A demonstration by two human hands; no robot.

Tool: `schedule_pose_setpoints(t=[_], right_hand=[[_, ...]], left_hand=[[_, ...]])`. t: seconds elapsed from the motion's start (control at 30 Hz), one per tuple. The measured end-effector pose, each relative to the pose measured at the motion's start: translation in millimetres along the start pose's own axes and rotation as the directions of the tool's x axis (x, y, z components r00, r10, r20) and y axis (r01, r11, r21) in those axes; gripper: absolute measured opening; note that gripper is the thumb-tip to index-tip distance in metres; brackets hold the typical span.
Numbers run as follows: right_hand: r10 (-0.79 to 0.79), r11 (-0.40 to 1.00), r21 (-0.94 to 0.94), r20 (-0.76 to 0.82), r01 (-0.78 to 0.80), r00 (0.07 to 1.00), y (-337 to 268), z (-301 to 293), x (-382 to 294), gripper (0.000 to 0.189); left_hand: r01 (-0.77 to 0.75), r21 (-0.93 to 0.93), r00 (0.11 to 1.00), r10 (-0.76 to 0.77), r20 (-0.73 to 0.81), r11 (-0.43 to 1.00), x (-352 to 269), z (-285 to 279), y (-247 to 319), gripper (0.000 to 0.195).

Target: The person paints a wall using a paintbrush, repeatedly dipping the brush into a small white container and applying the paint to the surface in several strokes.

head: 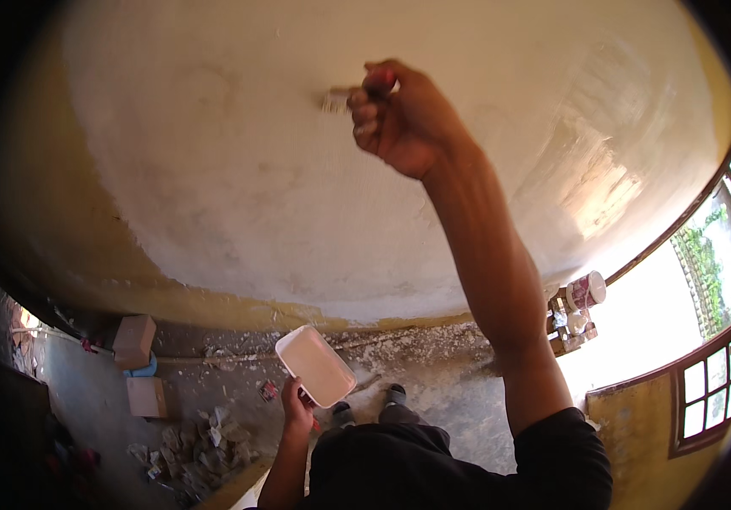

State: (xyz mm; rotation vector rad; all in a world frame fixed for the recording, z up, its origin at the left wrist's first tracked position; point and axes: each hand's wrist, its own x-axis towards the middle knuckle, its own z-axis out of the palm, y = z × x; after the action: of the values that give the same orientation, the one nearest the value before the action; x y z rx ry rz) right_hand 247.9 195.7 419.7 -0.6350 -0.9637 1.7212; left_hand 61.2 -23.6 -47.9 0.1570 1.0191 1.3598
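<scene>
Raised in front of the wall (263,166), my right hand (397,118) grips a paintbrush (336,101) by its reddish handle. The brush's pale bristles point left and appear to be at the wall's surface; blur hides whether they touch. Cream-white coating covers much of this wall, with darker yellow at its left and lower borders. Lower down, my left hand (297,405) holds a white rectangular plastic tub (316,366) by its near left edge. Pale material seems to line the tub, though its depth cannot be made out.
Debris and white flecks litter the floor (461,414) along the wall's foot. Two boxes (134,341) stand at left near a pipe (212,360), above a heap of crumpled bags (199,446). A paint bucket (586,290) sits at right beside a bright doorway (645,319) and a paned window (716,386).
</scene>
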Motion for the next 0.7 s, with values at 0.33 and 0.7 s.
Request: schedule_pose_setpoints(t=[0.33, 0.7], right_hand=[[-0.401, 0.807, -0.431, 0.103, 0.404, 0.910, -66, 46, 5, 0.019], [-0.149, 0.878, -0.477, -0.313, -0.020, 0.938, 202, -79, 11, 0.042]], left_hand=[[0.044, 0.030, 0.998, -0.045, 0.037, 0.999, -4, -2, 0, 0.035], [0.058, 0.043, 0.998, -0.059, 0.013, 0.997, 0, 3, 0, 0.030]])
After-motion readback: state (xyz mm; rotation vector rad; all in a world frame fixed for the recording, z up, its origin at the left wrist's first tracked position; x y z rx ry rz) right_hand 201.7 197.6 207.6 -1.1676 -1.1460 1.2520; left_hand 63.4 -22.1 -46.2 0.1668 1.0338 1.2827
